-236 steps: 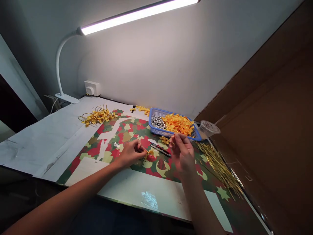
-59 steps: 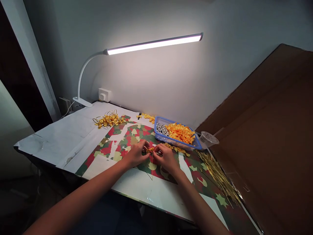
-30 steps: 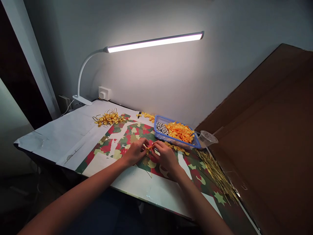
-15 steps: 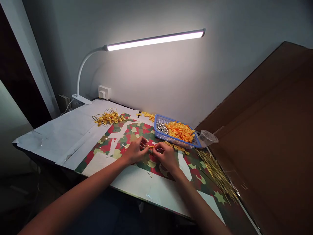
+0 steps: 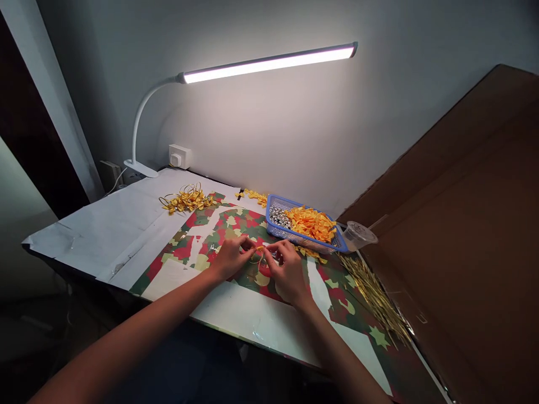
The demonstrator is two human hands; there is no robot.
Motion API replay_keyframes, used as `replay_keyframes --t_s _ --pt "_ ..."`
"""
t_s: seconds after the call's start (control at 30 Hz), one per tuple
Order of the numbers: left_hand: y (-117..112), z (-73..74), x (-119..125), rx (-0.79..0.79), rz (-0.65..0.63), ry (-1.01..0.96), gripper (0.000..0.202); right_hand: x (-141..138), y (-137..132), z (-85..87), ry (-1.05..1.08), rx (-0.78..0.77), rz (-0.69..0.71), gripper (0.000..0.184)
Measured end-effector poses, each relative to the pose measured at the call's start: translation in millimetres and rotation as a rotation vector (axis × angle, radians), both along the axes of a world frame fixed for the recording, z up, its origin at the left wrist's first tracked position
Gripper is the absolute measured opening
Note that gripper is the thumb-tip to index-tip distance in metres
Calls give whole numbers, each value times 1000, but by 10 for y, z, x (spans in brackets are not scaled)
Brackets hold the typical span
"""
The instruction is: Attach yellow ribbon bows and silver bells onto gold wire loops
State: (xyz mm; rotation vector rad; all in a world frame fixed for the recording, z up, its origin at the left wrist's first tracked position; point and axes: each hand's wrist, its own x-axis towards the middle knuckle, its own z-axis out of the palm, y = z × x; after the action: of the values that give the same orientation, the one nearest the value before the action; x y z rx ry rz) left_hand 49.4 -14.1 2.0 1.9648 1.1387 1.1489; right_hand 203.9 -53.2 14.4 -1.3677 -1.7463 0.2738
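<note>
Over the patterned table covering, my left hand (image 5: 231, 258) and my right hand (image 5: 289, 271) face each other, fingertips almost meeting. Both pinch a thin gold cord (image 5: 261, 260), which curls into a small loop below the fingers. A bit of yellow-orange shows between the fingertips, too small to make out. Just beyond my right hand stands a blue plastic basket (image 5: 273, 231). In it lie shiny silver beads or bells (image 5: 279, 217) and a heap of yellow-orange ribbon bows (image 5: 312, 223).
A pile of gold cords with yellow bows (image 5: 189, 200) lies at the back left. Loose bows (image 5: 256, 196) sit behind the basket. To the right are a clear plastic cup (image 5: 357, 235), a bundle of gold cords (image 5: 374, 294) and a cardboard panel (image 5: 463, 224). A lit lamp (image 5: 269, 63) hangs above.
The cord that hung down in long ends below the fingers now forms a small loop closer to them. My right hand's fingers have shifted slightly; both hands stay in about the same place.
</note>
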Motion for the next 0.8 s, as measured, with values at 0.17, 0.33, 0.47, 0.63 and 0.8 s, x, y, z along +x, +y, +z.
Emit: replay_keyframes --t_s 0.17,0.33,0.47,0.63,0.8 --pt "-4 -14 5 28 8 7 8 -35 -34 18 -93 -64 -15 20" --pt "-16 12 2 63 3 22 11 -23 6 -22 -139 -86 -48 16" --pt "-27 34 1 83 -1 27 11 -29 21 -34 -138 -67 -73 18" --pt "-31 35 6 96 6 20 12 -65 24 -30 -99 -65 -37 17" --pt "-28 28 14 105 49 -1 12 -98 24 -8 -10 -76 40 16"
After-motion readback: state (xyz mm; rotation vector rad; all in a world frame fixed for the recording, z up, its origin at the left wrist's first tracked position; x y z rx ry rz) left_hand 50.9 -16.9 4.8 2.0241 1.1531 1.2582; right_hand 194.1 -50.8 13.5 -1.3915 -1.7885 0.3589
